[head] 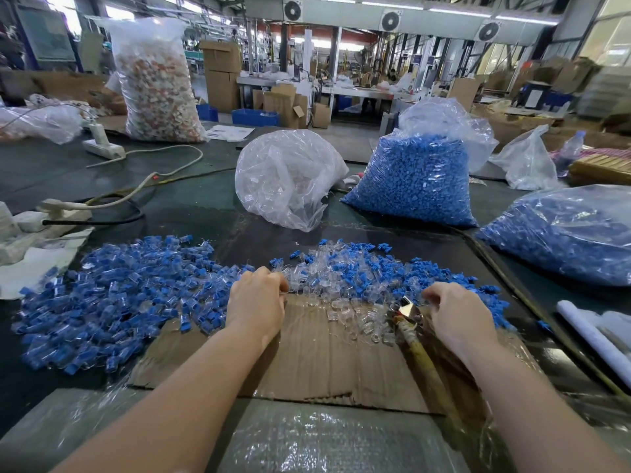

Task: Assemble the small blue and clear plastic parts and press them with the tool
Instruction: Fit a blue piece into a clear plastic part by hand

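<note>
Fingers of both hands are curled: the left hand (256, 299) pinches at the near edge of the loose clear pieces (345, 303), and the right hand (459, 314) curls beside the tool (415, 331); whether it holds anything I cannot tell. Behind stand a tall sack (158, 83) of mixed pale and orange bits, two bags of blue pieces (415, 180) (563, 238), and a nearly empty clear bag (285, 179). A heap of joined blue-and-clear parts (112, 302) lies left, on the table (191, 206). The tool lies on the cardboard sheet (307, 356).
</note>
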`<state>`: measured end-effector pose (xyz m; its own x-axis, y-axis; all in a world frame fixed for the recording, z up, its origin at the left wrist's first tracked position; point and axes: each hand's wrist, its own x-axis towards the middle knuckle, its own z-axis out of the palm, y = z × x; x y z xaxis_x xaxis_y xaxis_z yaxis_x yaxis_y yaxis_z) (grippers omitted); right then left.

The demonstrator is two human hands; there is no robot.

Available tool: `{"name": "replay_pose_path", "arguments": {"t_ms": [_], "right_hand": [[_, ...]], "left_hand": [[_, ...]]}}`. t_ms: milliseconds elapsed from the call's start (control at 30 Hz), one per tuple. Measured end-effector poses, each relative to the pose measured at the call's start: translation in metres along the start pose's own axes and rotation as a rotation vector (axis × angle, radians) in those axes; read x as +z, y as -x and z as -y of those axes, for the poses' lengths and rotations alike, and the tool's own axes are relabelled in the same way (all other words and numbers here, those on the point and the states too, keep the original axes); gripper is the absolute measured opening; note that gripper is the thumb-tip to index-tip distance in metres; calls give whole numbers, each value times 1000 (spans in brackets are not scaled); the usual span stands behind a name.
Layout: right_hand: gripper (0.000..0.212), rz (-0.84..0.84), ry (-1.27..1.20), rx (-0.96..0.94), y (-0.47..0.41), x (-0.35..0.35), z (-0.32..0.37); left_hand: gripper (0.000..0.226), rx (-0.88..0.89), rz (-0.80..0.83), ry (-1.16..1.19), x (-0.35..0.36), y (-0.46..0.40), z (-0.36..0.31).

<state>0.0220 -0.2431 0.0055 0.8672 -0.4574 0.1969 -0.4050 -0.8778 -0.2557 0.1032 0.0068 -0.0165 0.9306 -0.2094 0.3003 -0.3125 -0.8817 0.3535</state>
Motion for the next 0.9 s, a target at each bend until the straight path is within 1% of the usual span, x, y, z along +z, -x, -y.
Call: {"name": "replay_pose_path", "arguments": {"t_ms": [200, 367, 467, 600, 700, 800, 900], "right_hand": [[17, 77, 34, 21, -17, 8, 3], [12, 137, 76, 26, -25, 9, 5], [10, 151, 75, 21, -28, 11, 5], [14, 158, 57, -11, -27, 10, 3], [14, 110, 48, -20, -24, 9, 2], [15, 15, 34, -23, -22, 6, 5], [18, -86, -22, -90, -15, 1, 17]], "left_hand": [[17, 34, -33, 157, 11, 8, -16], [23, 47, 0, 306, 28, 17, -34], [24, 42, 11, 379, 34, 22, -42], [17, -11, -28, 462, 35, 26, -40], [18, -25, -29, 461, 35, 26, -39], [18, -13, -33, 450, 34, 27, -39], [16, -6, -50, 466, 34, 27, -41]]}}
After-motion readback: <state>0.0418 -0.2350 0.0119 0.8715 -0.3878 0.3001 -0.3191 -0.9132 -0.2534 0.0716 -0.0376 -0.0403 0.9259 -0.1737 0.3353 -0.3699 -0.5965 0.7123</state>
